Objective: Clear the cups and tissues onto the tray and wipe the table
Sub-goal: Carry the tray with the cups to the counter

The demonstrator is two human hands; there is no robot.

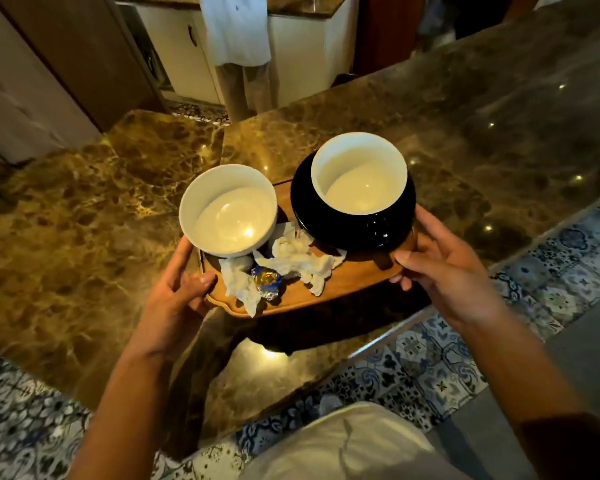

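Pale trousers at the wearer's knee fill the 6 o'clock edge, with both bare forearms reaching up from there. Left hand has its grip closed on the left end of the wooden tray, thumb on the rim and index finger laid along the side of the white cup. Right hand grips the right end of the tray, thumb tip pressed on the top edge and fingers curled beneath. The tray is lifted, casting a dark shadow on the marble worktop below. On it, at 9 o'clock, stands the white cup, upright and empty; at 3 o'clock a black cup with a white interior sits on a black saucer, its handle toward the camera. Crumpled white tissues lie between and in front of the two cups, one piece hanging over the near rim, with a blue-and-gold foil wrapper among them. Blue patterned floor tiles show beside the worktop. At 12 o'clock, well apart, a second person in a white top stands at pale cabinets.
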